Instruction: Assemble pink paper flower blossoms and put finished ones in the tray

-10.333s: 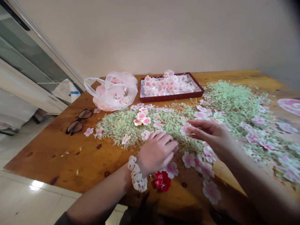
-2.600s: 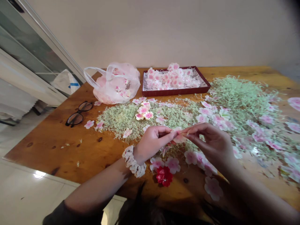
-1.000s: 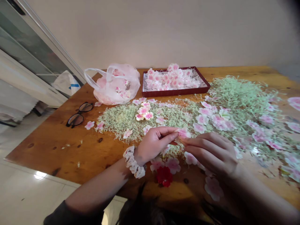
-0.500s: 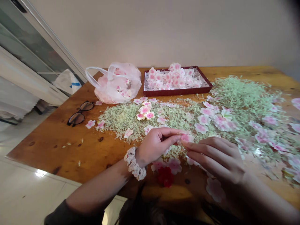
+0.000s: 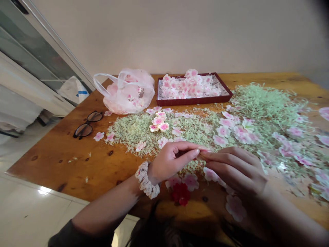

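My left hand point(image 5: 173, 162) and my right hand point(image 5: 233, 168) meet at the fingertips above the table's front. Between them they pinch a small pink blossom point(image 5: 204, 150), mostly hidden, with only a pale pink sliver showing. A crocheted cream scrunchie point(image 5: 145, 180) circles my left wrist. Just below my hands lie loose pink-and-white fabric blossoms point(image 5: 191, 181) and a red flower point(image 5: 181, 193). Pale green shredded filler point(image 5: 131, 133) spreads behind my left hand, with several blossoms on it.
A wooden table point(image 5: 64, 161) carries everything. A dark red tray point(image 5: 192, 102) of blossoms and a pink plastic bag point(image 5: 125, 99) stand at the back. Black-framed glasses point(image 5: 87, 125) lie to the left, and more green shreds point(image 5: 262, 103) spread right.
The blossom that showed clearly between my fingertips is now almost hidden by them. My right hand has dropped slightly toward the table since the earlier frames, and my fingers press closer together.
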Available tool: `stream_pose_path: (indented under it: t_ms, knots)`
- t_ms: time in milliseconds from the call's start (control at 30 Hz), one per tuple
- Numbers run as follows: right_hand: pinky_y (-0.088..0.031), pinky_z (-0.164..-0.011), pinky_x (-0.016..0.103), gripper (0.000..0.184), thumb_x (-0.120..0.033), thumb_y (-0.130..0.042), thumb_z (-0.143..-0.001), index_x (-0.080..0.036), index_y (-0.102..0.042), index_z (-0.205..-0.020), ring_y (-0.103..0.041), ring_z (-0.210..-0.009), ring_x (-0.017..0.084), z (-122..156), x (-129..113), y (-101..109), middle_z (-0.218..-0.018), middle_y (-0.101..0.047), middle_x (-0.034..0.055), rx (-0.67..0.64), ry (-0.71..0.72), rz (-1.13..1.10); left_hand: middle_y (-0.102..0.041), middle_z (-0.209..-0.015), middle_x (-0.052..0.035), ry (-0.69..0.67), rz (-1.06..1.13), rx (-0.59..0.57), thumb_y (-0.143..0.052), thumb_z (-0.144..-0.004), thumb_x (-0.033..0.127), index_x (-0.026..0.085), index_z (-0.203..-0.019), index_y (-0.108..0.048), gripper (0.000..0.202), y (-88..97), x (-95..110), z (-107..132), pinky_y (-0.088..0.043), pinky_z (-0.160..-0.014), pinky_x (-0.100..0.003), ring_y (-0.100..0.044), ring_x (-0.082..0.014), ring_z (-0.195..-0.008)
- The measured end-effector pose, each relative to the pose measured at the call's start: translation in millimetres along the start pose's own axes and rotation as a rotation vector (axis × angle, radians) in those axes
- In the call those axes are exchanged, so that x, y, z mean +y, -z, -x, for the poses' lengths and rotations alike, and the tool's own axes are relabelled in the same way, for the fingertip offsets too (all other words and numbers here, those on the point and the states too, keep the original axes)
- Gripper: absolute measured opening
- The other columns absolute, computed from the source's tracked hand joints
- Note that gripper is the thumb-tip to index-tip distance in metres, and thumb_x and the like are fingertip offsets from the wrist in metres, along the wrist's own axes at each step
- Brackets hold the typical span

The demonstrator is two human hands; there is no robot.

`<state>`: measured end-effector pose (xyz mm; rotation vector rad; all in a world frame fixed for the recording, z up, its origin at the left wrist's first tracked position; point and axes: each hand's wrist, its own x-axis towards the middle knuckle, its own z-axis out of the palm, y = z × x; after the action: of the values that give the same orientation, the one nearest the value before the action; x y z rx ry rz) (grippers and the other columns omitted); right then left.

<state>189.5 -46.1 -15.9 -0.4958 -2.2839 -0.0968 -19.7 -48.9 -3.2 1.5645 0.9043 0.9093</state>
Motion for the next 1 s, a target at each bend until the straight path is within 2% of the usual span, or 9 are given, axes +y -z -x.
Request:
stream_pose_path:
  t_ms: [100, 200, 267, 333, 433, 600, 700, 867, 1000]
  knots:
    - [-0.053, -0.065, 0.032, 0.024, -0.008, -0.066, -0.076, -0.022, -0.062, -0.096, -0.062, -0.078, 0.018, -3, 1, -4, -0.095, -0.071, 0.0051, 0.059, -0.088, -0.089, -0.070, -0.103, -0.0066, 0.013, 0.004, 0.001, -0.053, -0.089, 0.031, 0.018, -0.106, -0.069, 0.027, -0.7, -2, 1, -0.052, -0.082, -0.027, -0.065, -0.0164, -0.092]
    - [-0.054, -0.072, 0.033, 0.031, -0.009, -0.070, -0.073, -0.023, -0.061, -0.099, -0.063, -0.087, 0.019, -7, 3, -11, -0.095, -0.067, 0.0055, 0.183, -0.288, -0.127, -0.071, -0.101, -0.0078, 0.006, -0.059, 0.025, -0.053, -0.089, 0.032, 0.016, -0.106, -0.068, 0.028, -1.1, -3, 1, -0.052, -0.076, -0.027, -0.066, -0.0169, -0.088]
    - [-0.055, -0.073, 0.033, 0.032, -0.016, -0.072, -0.074, -0.022, -0.059, -0.103, -0.063, -0.092, 0.020, -8, 5, -14, -0.100, -0.064, 0.0071, 0.159, -0.465, -0.205, -0.072, -0.098, -0.0067, -0.026, -0.134, 0.030, -0.052, -0.090, 0.032, 0.017, -0.106, -0.068, 0.027, -0.8, -1, 1, -0.052, -0.077, -0.028, -0.066, -0.0169, -0.088]
    - [-0.056, -0.069, 0.029, 0.027, -0.020, -0.067, -0.079, -0.022, -0.060, -0.105, -0.065, -0.086, 0.018, -8, 6, -15, -0.097, -0.066, 0.0055, 0.036, -0.581, -0.320, -0.072, -0.098, -0.0051, -0.085, -0.225, 0.024, -0.051, -0.090, 0.029, 0.018, -0.104, -0.068, 0.025, 0.0, 1, 1, -0.051, -0.081, -0.029, -0.066, -0.0166, -0.089]
    - [-0.054, -0.062, 0.024, 0.014, -0.018, -0.064, -0.082, -0.022, -0.065, -0.096, -0.066, -0.068, 0.012, -8, 4, -14, -0.080, -0.070, 0.0002, -0.045, -0.600, -0.341, -0.071, -0.101, -0.0046, -0.164, -0.304, -0.001, -0.049, -0.091, 0.027, 0.018, -0.106, -0.066, 0.025, 1.9, 2, 2, -0.051, -0.082, -0.028, -0.066, -0.0159, -0.089]
    - [-0.052, -0.065, 0.024, 0.013, -0.013, -0.067, -0.079, -0.023, -0.069, -0.088, -0.066, -0.070, 0.012, -10, 2, -10, -0.080, -0.071, 0.0001, 0.097, -0.523, -0.247, -0.069, -0.107, -0.0077, -0.234, -0.399, 0.043, -0.048, -0.091, 0.026, 0.017, -0.130, -0.045, 0.039, 11.1, 2, 3, -0.051, -0.084, -0.030, -0.065, -0.0180, -0.097]
    - [-0.051, -0.066, 0.026, 0.014, -0.014, -0.069, -0.078, -0.025, -0.069, -0.088, -0.065, -0.073, 0.014, -9, 4, -8, -0.081, -0.071, -0.0003, 0.167, -0.581, -0.224, -0.066, -0.104, -0.0078, -0.305, -0.612, 0.087, -0.048, -0.090, 0.022, 0.016, -0.111, -0.059, 0.024, 23.1, 5, -1, -0.050, -0.084, -0.032, -0.063, -0.0179, -0.093]
    - [-0.050, -0.064, 0.027, 0.009, -0.019, -0.071, -0.077, -0.025, -0.067, -0.083, -0.063, -0.070, 0.014, -5, 11, -7, -0.077, -0.069, -0.0013, 0.242, -0.714, -0.232, -0.060, -0.098, -0.0055, -0.053, -0.867, -0.128, -0.054, -0.084, 0.023, 0.018, -0.096, -0.064, 0.016, 45.4, 13, -1, -0.048, -0.077, -0.034, -0.058, -0.0173, -0.084]
    - [-0.050, -0.064, 0.028, 0.007, -0.020, -0.070, -0.078, -0.025, -0.067, -0.083, -0.062, -0.070, 0.014, -4, 12, -8, -0.077, -0.068, -0.0011, 0.256, -0.729, -0.252, -0.056, -0.103, -0.0040, 0.006, -0.865, -0.325, -0.058, -0.081, 0.021, 0.022, -0.103, -0.062, 0.022, 50.9, 13, 2, -0.047, -0.080, -0.033, -0.057, -0.0175, -0.089]
